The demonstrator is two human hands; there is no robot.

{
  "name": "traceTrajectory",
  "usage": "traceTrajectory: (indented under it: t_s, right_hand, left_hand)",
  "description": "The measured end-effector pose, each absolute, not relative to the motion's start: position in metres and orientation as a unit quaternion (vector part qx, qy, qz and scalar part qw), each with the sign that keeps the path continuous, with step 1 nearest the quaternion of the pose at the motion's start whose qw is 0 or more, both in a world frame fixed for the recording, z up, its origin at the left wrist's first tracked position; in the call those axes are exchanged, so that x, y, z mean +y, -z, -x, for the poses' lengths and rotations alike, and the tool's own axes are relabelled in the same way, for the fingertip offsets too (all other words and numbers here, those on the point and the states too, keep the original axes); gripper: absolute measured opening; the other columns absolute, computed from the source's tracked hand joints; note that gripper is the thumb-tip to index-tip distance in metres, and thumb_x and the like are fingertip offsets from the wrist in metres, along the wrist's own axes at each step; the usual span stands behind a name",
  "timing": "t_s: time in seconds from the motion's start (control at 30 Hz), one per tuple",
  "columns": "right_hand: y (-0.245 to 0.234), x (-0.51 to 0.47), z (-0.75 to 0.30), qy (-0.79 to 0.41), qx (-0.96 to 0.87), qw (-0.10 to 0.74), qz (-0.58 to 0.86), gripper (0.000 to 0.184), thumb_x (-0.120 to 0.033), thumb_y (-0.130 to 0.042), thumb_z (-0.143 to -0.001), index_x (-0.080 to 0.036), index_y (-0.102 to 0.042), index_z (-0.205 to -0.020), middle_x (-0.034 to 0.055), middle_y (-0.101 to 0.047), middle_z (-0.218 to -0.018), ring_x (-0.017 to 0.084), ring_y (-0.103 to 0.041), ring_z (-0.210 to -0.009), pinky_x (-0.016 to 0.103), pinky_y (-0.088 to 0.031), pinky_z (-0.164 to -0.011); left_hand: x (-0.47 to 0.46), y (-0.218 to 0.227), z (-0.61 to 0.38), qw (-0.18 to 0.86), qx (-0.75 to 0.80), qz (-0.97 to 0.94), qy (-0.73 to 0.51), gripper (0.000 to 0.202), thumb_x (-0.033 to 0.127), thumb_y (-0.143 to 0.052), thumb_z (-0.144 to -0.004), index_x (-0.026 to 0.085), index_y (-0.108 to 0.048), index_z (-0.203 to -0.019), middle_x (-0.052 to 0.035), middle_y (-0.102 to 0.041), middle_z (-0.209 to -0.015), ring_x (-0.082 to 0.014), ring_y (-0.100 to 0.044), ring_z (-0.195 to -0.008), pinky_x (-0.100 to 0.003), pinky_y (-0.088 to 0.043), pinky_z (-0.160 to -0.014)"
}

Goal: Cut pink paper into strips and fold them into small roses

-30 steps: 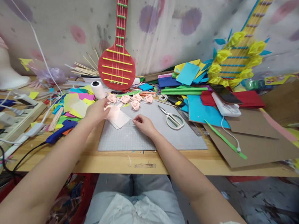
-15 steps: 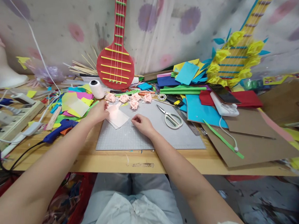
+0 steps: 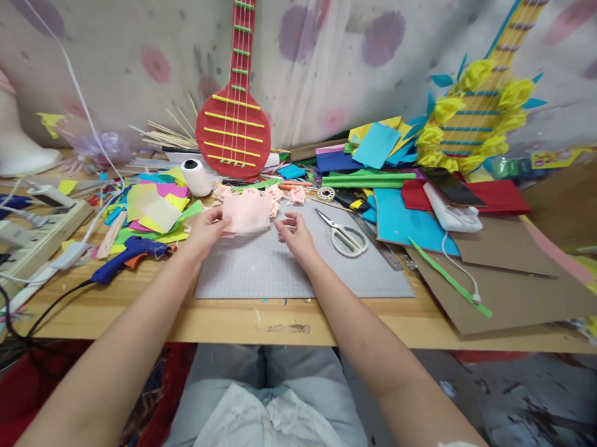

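One pale pink sheet (image 3: pixel 248 211), thin: clamped at its left end in my left grip (image 3: pixel 207 231), thumb against fingers, and held over the back left corner of the grey cutting mat (image 3: pixel 256 271). One right grip (image 3: pixel 298 238), mine: fingers loosely curled, tips apart, just beside the sheet's right edge. One mat, as above: lying by the front edge of the counter (image 3: pixel 253 328). Several pink paper flowers (image 3: pixel 296 195): at the mat's back edge, partly hidden by the sheet. One pair of scissors (image 3: pixel 348 241): on the mat's right part, points toward the counter's back edge. One spool of white thread (image 3: pixel 197 180): just beyond the mat's back left corner. One blue glue gun (image 3: pixel 124 258): toward the counter's front left corner. One red paper instrument (image 3: pixel 233 137): upright at the counter's back edge.
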State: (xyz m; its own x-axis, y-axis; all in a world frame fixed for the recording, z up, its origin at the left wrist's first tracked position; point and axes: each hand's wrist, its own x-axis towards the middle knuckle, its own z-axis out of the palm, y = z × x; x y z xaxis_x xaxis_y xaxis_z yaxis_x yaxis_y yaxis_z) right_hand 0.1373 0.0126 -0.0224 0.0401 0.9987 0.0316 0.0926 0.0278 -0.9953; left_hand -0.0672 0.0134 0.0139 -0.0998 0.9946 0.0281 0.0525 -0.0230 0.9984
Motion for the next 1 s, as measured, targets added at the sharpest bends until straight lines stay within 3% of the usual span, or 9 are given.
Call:
traceTrajectory:
  t_s: [0.2, 0.3, 0.43, 0.57, 0.8, 1.0]
  right_hand:
    - [0.017, 0.012, -0.138, -0.516, -0.486, 0.489, 0.508, 0.059, -0.045, -0.065, -0.063, -0.019, -0.043, -0.111, 0.0084, -0.054, -0.109, 0.011, -0.056, -0.077, 0.020, -0.043, -0.052]
    - [0.009, 0.007, -0.140, -0.542, -0.503, 0.489, 0.462, 0.054, -0.041, -0.069, -0.059, -0.017, -0.050, -0.103, 0.0054, -0.059, -0.100, 0.010, -0.055, -0.074, 0.019, -0.041, -0.053]
    - [0.005, 0.006, -0.144, -0.590, -0.495, 0.463, 0.439, 0.046, -0.034, -0.072, -0.053, -0.014, -0.057, -0.092, -0.0007, -0.060, -0.074, 0.008, -0.049, -0.059, 0.019, -0.034, -0.048]
    - [0.009, 0.010, -0.146, -0.576, -0.443, 0.491, 0.481, 0.042, -0.034, -0.071, -0.053, -0.015, -0.056, -0.089, -0.0063, -0.051, -0.055, 0.005, -0.034, -0.043, 0.019, -0.022, -0.039]
    - [0.010, 0.011, -0.144, -0.552, -0.458, 0.486, 0.499, 0.040, -0.035, -0.071, -0.053, -0.017, -0.053, -0.084, -0.0091, -0.044, -0.047, 0.004, -0.031, -0.038, 0.020, -0.021, -0.036]
    - [0.011, 0.011, -0.143, -0.555, -0.450, 0.493, 0.496, 0.039, -0.035, -0.071, -0.055, -0.018, -0.050, -0.083, -0.0111, -0.042, -0.042, 0.004, -0.031, -0.034, 0.019, -0.022, -0.034]
  left_hand:
    - [-0.006, 0.006, 0.051, 0.577, 0.451, -0.463, -0.500, 0.045, 0.033, -0.076, -0.050, 0.014, -0.061, -0.088, -0.0049, -0.065, -0.084, -0.0154, -0.060, -0.073, -0.029, -0.051, -0.066]
    - [-0.011, 0.008, 0.053, 0.599, 0.434, -0.459, -0.491, 0.043, 0.031, -0.076, -0.052, 0.015, -0.062, -0.090, -0.0058, -0.066, -0.089, -0.0166, -0.061, -0.079, -0.030, -0.052, -0.069]
    - [-0.015, 0.008, 0.055, 0.590, 0.427, -0.461, -0.507, 0.038, 0.033, -0.074, -0.058, 0.017, -0.061, -0.089, -0.0056, -0.064, -0.094, -0.0159, -0.061, -0.083, -0.031, -0.053, -0.071]
    - [-0.017, 0.008, 0.055, 0.592, 0.419, -0.478, -0.496, 0.047, 0.030, -0.073, -0.058, 0.019, -0.056, -0.100, -0.0049, -0.061, -0.099, -0.0157, -0.062, -0.084, -0.035, -0.054, -0.074]
    - [-0.015, 0.011, 0.050, 0.554, 0.458, -0.509, -0.474, 0.050, 0.028, -0.068, -0.061, 0.016, -0.049, -0.105, -0.0067, -0.060, -0.100, -0.0161, -0.063, -0.083, -0.034, -0.055, -0.072]
    - [-0.017, 0.008, 0.047, 0.546, 0.478, -0.496, -0.477, 0.049, 0.027, -0.070, -0.060, 0.016, -0.048, -0.102, -0.0044, -0.061, -0.090, -0.0161, -0.065, -0.077, -0.033, -0.056, -0.068]
